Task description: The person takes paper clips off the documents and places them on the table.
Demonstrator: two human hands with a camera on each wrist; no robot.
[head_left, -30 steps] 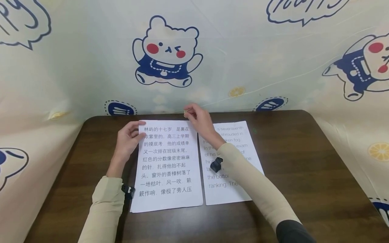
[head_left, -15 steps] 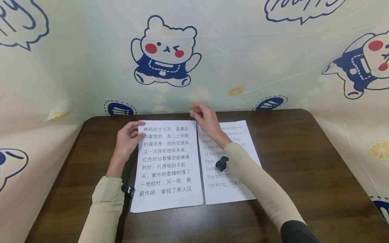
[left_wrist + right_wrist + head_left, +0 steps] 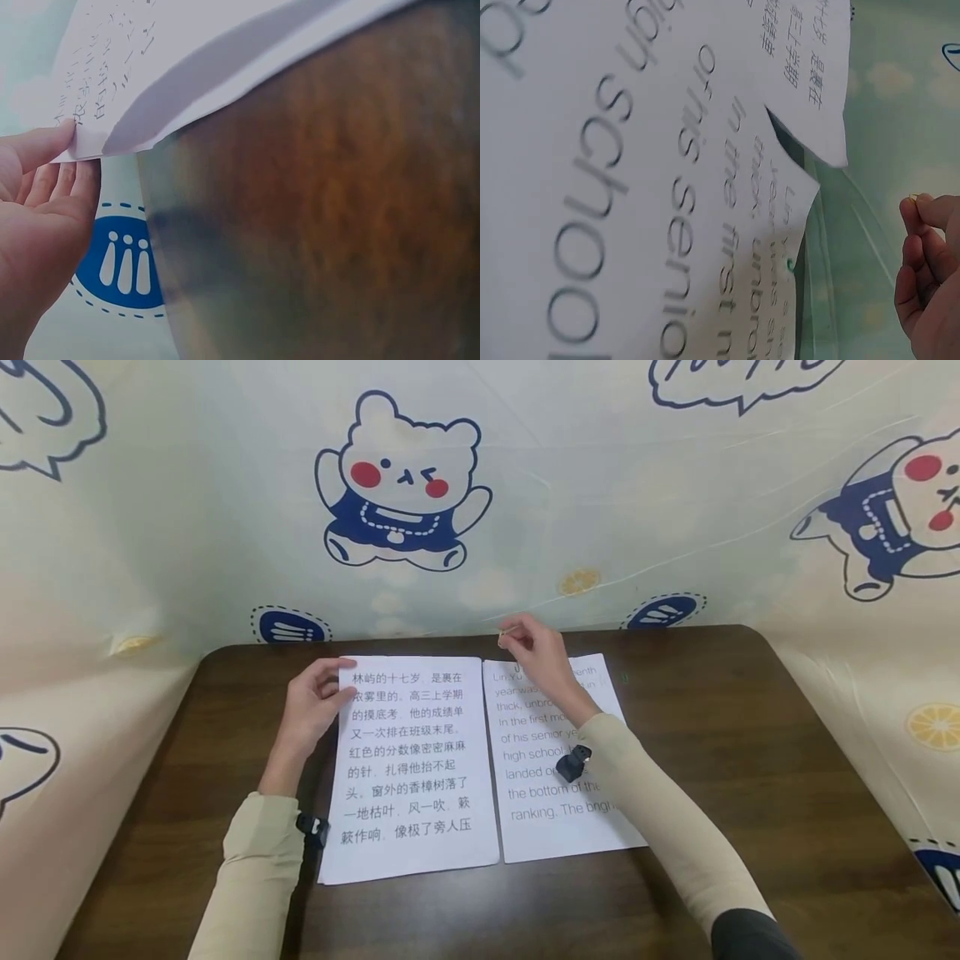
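At its upper left corner, my left hand (image 3: 309, 708) pinches a stack of white sheets with Chinese print (image 3: 411, 760). In the left wrist view the thumb lies on top and the fingers are beneath, and the sheets' edge bows up off the table. My right hand (image 3: 543, 660) is above the top of the white sheet with English print (image 3: 540, 777), pinching a tiny yellowish paper clip (image 3: 914, 198) between thumb and fingertips. The clip shows only in part. A small green paper clip (image 3: 790, 265) sits at the English sheet's top edge.
Another small green clip-like thing (image 3: 625, 677) lies on the dark wooden table (image 3: 720, 760), just right of the English sheet. Behind the table's far edge hangs a cartoon-printed cloth (image 3: 600, 485). The two paper stacks lie side by side with a narrow gap.
My right hand has moved to the right with the yellowish paper clip, from behind the Chinese sheets to above the English sheet. The left hand keeps its hold on the corner.
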